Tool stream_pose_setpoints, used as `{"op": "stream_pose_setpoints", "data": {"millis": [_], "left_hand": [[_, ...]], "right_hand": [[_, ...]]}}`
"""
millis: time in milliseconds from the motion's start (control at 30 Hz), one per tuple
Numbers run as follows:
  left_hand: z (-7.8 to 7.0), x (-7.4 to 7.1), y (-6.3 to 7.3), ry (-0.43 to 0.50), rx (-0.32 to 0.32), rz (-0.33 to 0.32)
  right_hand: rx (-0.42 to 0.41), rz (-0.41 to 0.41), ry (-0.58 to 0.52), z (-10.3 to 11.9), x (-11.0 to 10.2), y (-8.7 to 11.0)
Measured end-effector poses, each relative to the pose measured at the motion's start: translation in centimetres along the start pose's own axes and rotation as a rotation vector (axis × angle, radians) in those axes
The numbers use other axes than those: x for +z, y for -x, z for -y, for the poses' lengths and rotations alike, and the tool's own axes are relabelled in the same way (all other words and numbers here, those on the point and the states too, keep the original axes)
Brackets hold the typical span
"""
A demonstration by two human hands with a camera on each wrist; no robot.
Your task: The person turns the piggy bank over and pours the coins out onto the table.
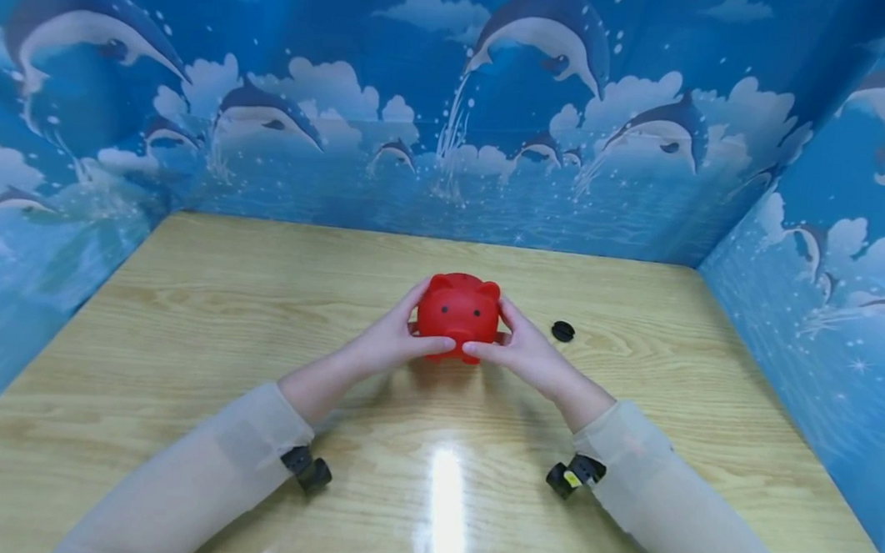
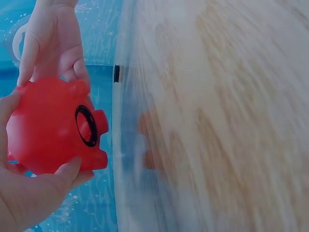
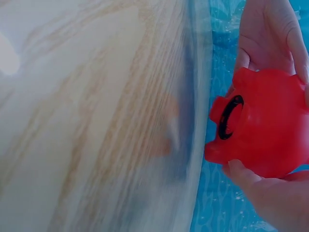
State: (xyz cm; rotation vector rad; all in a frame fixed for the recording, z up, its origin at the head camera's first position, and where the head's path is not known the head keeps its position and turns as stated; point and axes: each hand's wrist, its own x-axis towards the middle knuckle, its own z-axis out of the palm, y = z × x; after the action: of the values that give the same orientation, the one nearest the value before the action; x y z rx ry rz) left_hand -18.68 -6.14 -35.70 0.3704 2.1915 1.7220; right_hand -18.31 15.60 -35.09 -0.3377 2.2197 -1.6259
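A red piggy bank (image 1: 459,315) with small ears and dark eyes is held between both hands, its face toward me. My left hand (image 1: 397,334) grips its left side, and my right hand (image 1: 526,353) grips the right, with both thumbs across the front near the snout. In the wrist views the piggy bank (image 2: 43,128) is raised off the table, with its reflection apart from its feet. A round hole with a black rim (image 3: 223,126) shows in its underside. To the right of my right hand, a small round black plug (image 1: 563,331) lies on the table.
The wood-grain table (image 1: 223,315) is glossy, with a bright light reflection near its front. A blue dolphin-print cloth (image 1: 343,171) walls it in at the back and both sides. Each sleeve carries a small black wrist camera (image 1: 306,469).
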Motion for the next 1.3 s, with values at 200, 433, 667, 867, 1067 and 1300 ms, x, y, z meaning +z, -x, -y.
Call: {"op": "stream_pose_setpoints", "data": {"millis": [200,433,667,867,1067,1300], "left_hand": [[0.04,0.16,0.13,0.016,0.082,-0.023],[-0.07,0.27,0.33,0.034,0.157,-0.049],[-0.04,0.02,0.49,-0.004,0.105,-0.066],[0.14,-0.1,0.49,0.0,0.024,-0.046],[0.08,-0.05,0.58,-0.017,0.088,-0.062],[-0.4,-0.37,0.54,-0.061,0.093,-0.058]], "right_hand": [[-0.03,-0.036,-0.045,0.15,0.08,0.16],[-0.069,-0.069,-0.058,0.28,0.2,0.31],[-0.057,-0.075,-0.025,0.25,0.54,0.25],[-0.023,-0.046,0.032,0.46,0.68,0.33],[-0.068,-0.059,0.04,0.53,0.7,0.57],[-0.129,-0.048,0.056,0.56,0.59,0.21]]}}
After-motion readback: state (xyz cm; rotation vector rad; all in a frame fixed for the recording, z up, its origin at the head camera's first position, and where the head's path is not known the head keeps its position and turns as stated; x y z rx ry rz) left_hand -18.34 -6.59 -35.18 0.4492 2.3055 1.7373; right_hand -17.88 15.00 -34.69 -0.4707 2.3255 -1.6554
